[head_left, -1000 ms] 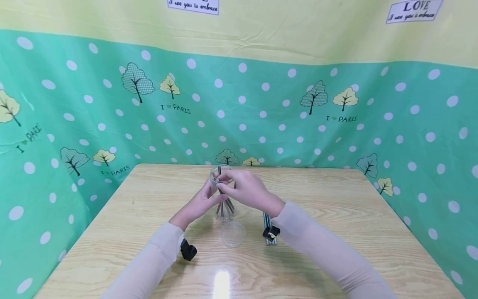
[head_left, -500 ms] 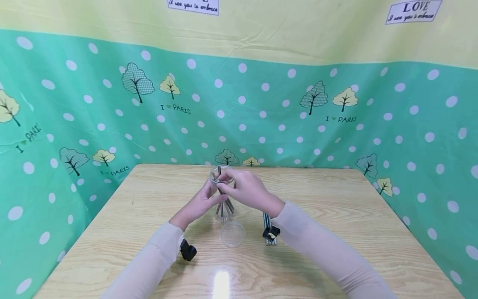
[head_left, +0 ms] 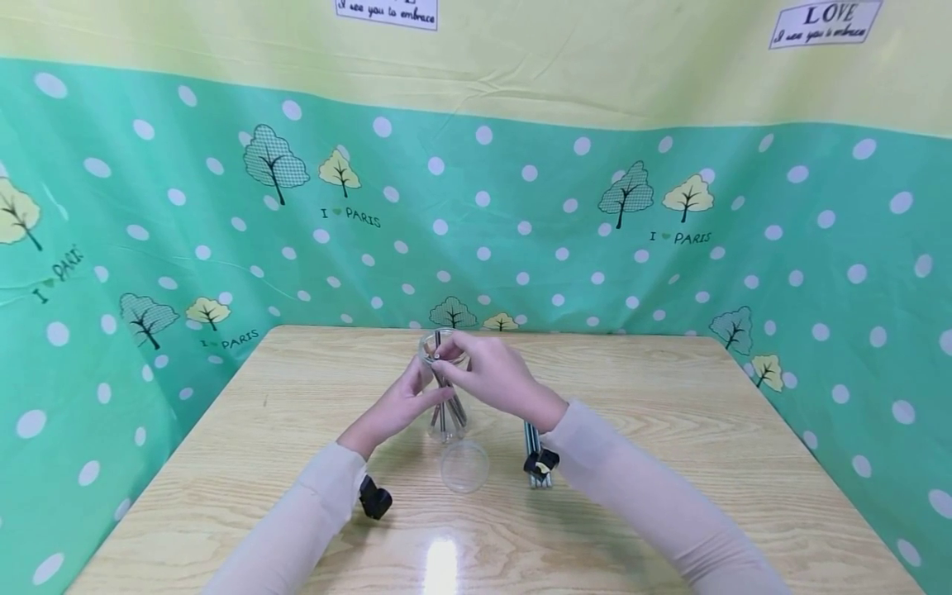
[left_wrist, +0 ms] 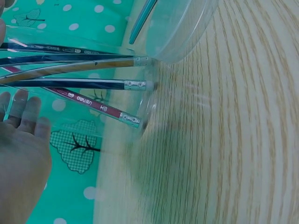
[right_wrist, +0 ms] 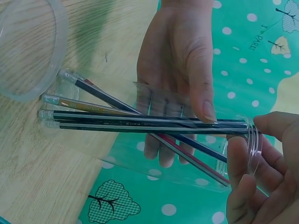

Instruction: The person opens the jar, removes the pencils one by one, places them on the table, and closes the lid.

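A clear jar (head_left: 434, 432) stands upright on the table with several pencils (right_wrist: 140, 125) leaning inside it, their metal-ringed ends at the bottom. My left hand (head_left: 397, 406) holds it from the left, thumb in front and fingers behind the wall, as the right wrist view shows. My right hand (head_left: 494, 373) is at the jar's mouth, its thumb and fingertips pinching the upper end of a pencil within the rim (right_wrist: 254, 144). In the left wrist view, a dark red pencil (left_wrist: 88, 101) marked HB slants beneath dark ones and a yellowish one (left_wrist: 74, 68).
A round clear lid (head_left: 464, 468) lies flat just in front of the jar. More pencils (head_left: 531, 436) lie side by side on the wooden table (head_left: 654, 413), partly under my right wrist. A green patterned cloth (head_left: 521, 190) hangs behind the table.
The right hand's fingers have shifted very slightly at the jar's mouth. The left hand, jar and lid stay in place.
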`<action>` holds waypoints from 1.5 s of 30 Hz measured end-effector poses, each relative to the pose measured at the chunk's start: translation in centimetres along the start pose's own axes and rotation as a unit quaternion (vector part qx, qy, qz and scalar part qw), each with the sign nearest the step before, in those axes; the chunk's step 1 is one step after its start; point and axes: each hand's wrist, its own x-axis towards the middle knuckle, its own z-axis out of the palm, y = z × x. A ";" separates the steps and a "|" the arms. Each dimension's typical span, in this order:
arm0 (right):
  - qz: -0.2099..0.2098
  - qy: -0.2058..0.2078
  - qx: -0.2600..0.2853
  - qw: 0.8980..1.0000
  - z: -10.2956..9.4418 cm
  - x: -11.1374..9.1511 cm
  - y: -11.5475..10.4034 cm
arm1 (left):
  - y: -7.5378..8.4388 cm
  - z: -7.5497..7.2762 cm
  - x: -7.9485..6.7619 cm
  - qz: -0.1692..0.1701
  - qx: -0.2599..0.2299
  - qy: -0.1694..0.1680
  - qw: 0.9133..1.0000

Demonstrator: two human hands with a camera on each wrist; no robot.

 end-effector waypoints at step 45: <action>-0.089 0.123 0.062 0.987 -6.8 1.1 -2.4 | -0.4 -0.1 0.0 -0.075 0.013 0.029 0.997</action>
